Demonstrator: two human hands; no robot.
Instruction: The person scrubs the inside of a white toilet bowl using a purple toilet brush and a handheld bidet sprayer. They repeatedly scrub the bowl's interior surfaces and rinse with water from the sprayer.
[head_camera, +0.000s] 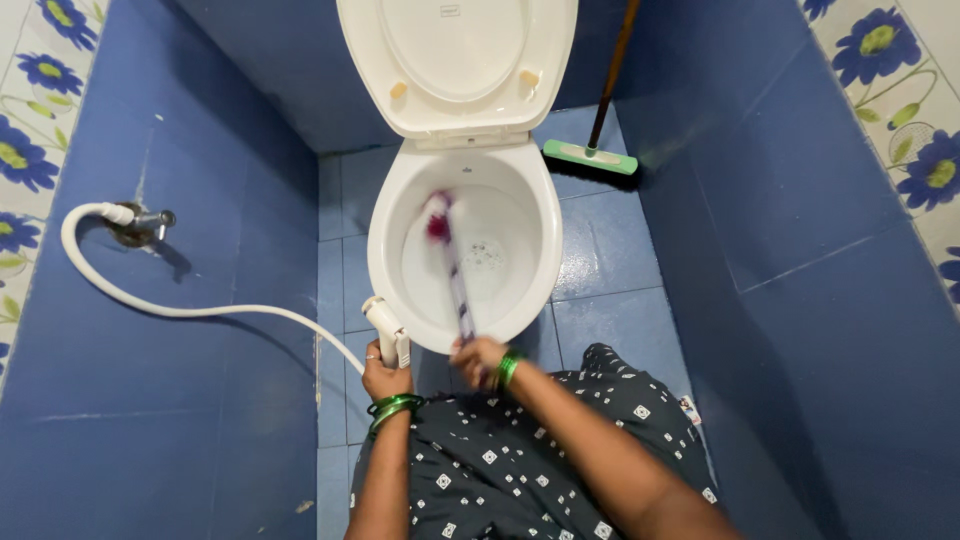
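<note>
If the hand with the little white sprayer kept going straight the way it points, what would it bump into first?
Most likely the toilet bowl: the left hand aims the sprayer up at its near rim, almost touching, though depth is hard to judge.

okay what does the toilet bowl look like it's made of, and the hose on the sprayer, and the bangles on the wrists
The toilet bowl looks like glazed white ceramic: smooth, glossy rim with soft highlights. The hose seems flexible white plastic or rubber, since it bends in a loose loop from the wall tap. The bangles look like green glass or hard plastic, shiny and thin; the picture cannot settle which.
</note>
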